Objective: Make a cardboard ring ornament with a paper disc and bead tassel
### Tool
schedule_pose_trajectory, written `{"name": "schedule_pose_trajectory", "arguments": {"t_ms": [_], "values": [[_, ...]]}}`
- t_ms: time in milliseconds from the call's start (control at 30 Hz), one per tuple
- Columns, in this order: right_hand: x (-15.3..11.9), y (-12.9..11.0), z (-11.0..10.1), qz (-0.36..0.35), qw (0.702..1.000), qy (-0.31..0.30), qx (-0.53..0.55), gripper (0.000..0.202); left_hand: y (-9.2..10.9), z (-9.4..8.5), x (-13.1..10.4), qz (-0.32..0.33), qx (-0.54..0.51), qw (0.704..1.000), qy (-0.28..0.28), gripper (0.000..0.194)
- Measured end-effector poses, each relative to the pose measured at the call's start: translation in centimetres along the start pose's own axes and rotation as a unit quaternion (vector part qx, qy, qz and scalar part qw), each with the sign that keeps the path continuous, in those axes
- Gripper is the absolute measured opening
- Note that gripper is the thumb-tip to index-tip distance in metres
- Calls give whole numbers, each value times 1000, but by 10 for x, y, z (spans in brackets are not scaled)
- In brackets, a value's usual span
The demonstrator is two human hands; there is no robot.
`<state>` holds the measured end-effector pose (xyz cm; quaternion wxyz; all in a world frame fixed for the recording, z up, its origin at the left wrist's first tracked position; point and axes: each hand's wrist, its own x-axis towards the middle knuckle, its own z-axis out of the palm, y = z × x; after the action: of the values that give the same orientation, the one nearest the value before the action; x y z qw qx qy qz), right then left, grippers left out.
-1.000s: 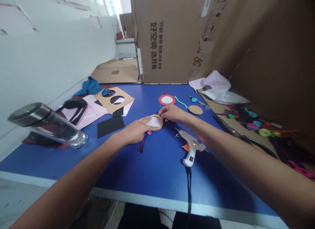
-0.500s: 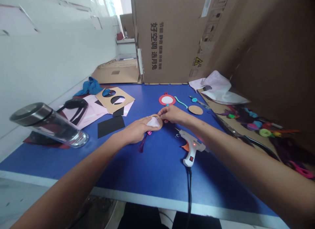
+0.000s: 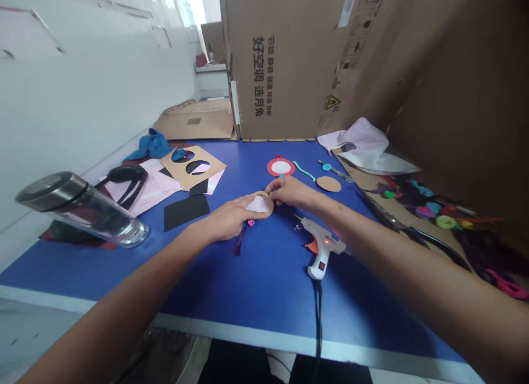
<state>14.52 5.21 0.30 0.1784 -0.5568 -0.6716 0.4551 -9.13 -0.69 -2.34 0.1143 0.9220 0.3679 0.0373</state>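
Observation:
A round brown cardboard piece with a pale centre point(image 3: 259, 204) lies at the middle of the blue table. My left hand point(image 3: 229, 218) grips its left side, thumb on top. At its upper right edge, my right hand point(image 3: 289, 191) has its fingers pinched together; what is between them is too small to make out. A pink bead with a dark purple tassel point(image 3: 237, 245) hangs below the disc. Behind my right hand lies a red ring with a white centre point(image 3: 280, 167). The white glue gun point(image 3: 322, 246), its light lit, rests below my right forearm.
A clear bottle point(image 3: 95, 213) leans at the left, near black paper point(image 3: 187, 212) and a cardboard sheet with holes point(image 3: 192, 177). A brown oval point(image 3: 328, 184), a cutter point(image 3: 341, 173) and scissors point(image 3: 407, 228) lie right. A large carton point(image 3: 297, 64) stands behind.

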Motion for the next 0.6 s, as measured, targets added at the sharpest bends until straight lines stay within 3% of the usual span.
{"name": "schedule_pose_trajectory", "arguments": {"t_ms": [600], "values": [[5,8,-3,-5,1000,11,-19,22,-3,4,1,13,1,1000,19,72]]}}
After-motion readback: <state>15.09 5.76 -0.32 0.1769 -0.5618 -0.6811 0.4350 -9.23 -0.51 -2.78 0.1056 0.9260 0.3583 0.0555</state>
